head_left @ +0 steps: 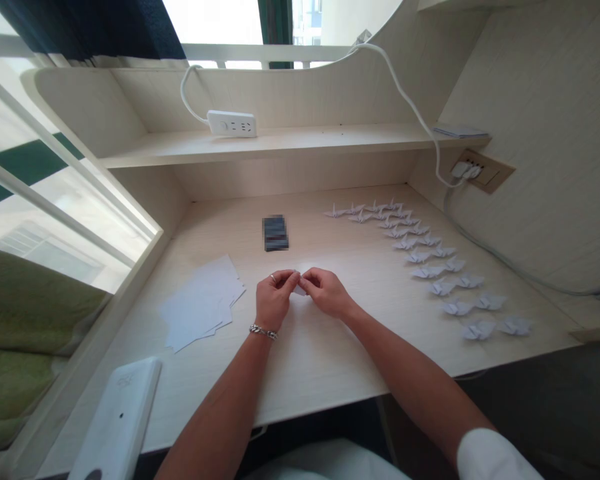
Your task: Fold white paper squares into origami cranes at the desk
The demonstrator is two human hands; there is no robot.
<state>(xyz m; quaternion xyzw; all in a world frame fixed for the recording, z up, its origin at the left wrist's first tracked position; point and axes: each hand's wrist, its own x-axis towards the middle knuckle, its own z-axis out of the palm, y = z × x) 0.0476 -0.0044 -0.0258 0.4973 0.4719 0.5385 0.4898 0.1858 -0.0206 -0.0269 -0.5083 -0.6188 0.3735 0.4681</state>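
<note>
Over the middle of the desk, my left hand [274, 297] and my right hand [325, 291] meet at the fingertips. Both pinch a small folded piece of white paper [300, 291], mostly hidden by the fingers. A ring and a chain bracelet are on the left hand and wrist. To the left of my hands lies a loose fan of white paper sheets [197, 303]. Several white paper cranes [420, 255] stand in rows along the right side of the desk. Just beyond my hands is a dark, pixelated rectangular object [275, 233], whose kind I cannot make out.
A long white box-like object [123, 413] lies at the desk's front left corner. On the shelf above sits a white power strip [231, 124]; its cord runs to a wall socket [483, 171] at right. White railings [55, 133] border the left side.
</note>
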